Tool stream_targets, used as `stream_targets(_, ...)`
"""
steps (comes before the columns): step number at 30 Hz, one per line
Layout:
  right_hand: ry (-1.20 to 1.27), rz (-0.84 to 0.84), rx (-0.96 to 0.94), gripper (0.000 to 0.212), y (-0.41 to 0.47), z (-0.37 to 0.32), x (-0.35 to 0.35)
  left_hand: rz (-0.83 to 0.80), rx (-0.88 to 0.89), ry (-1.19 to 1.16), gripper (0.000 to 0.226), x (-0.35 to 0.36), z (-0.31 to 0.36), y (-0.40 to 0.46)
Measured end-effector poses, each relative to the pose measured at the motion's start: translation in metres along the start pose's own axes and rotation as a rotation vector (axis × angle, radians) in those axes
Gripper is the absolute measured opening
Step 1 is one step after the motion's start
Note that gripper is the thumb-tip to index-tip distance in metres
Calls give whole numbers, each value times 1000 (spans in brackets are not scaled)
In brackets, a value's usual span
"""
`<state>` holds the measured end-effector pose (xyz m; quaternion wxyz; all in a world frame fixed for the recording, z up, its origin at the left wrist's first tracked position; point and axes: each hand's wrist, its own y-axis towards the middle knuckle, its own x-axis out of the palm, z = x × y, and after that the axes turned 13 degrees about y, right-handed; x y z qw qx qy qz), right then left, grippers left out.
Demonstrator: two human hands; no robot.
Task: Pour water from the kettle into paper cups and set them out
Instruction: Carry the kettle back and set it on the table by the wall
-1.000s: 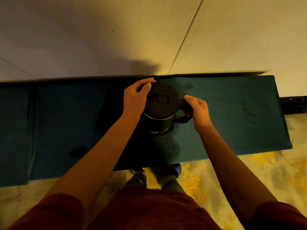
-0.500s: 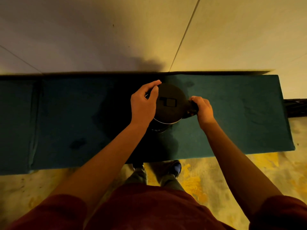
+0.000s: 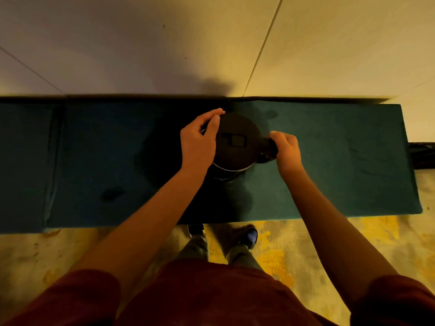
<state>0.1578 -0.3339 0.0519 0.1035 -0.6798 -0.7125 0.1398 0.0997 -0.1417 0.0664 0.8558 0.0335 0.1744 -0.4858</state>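
Observation:
A black kettle (image 3: 236,147) with a closed lid stands upright on the dark green cloth-covered table (image 3: 341,161), seen from straight above. My left hand (image 3: 200,140) is wrapped around the kettle's left side, fingers over the rim near the spout. My right hand (image 3: 286,149) grips the kettle's handle on its right. No paper cups are in view.
The table runs left to right against a pale wall (image 3: 211,43). A dark wet spot (image 3: 110,195) lies on the cloth at the left. A seam (image 3: 55,161) splits the cloth near the left end. My feet (image 3: 247,234) stand on a yellow-stained floor below the front edge.
The kettle now sits more upright and a little farther from me than a second ago. Both hands stayed on it, the right one closing tighter on the handle.

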Motion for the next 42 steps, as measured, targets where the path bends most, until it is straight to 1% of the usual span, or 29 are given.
stream_targets(2,23,21,0,29,-5,5,-7,-18,26,10,21,8,1,-1)
stream_targets(6,-13,-10,15,29,-14,19,-7,-52,-23,21,23,2,-14,-7)
stream_targets(10,-32,-26,-6,35,-12,22,-6,-81,-17,45,26,-3,-21,-5)
stream_targets(17,-28,-12,-22,31,4,20,-6,-1,-47,43,25,3,-18,-12)
stream_targets(22,-19,6,9,31,1,22,-5,-25,-34,49,26,2,-19,-12)
stream_targets(26,-57,28,27,36,2,22,2,-29,-54,104,29,-2,-25,-8)
stream_targets(29,-119,61,-8,41,-10,33,5,-28,-38,156,30,-9,-34,-8)
stream_targets(30,-152,88,-71,45,-22,30,-4,-33,6,184,30,-6,-26,-14)
stream_targets(32,-238,83,-96,50,-27,40,1,-9,12,278,31,-9,-33,-10)
stream_targets(33,-293,79,-147,53,-33,35,-10,17,48,311,31,-4,-26,-15)
stream_targets(34,-346,53,-126,55,-33,36,-11,10,52,353,31,-4,-27,-14)
stream_targets(35,-403,37,-122,54,-34,43,-9,11,51,399,31,-5,-34,-14)
stream_targets(36,-478,-11,-167,51,-40,32,-20,34,89,445,32,-3,-27,-24)
stream_targets(38,-593,-64,-203,41,-40,37,-19,15,62,528,34,-6,-35,-24)
stream_targets(39,-591,-73,-258,34,-40,25,-26,28,80,565,35,-5,-26,-24)
stream_targets(40,-569,-87,-299,28,-46,30,-28,25,47,585,36,-8,-32,-31)
stream_targets(41,-552,-97,-364,27,-49,16,-44,64,77,566,37,-1,-18,-36)
stream_targets(42,-560,-125,-359,28,-49,10,-45,48,27,579,37,-3,-15,-35)
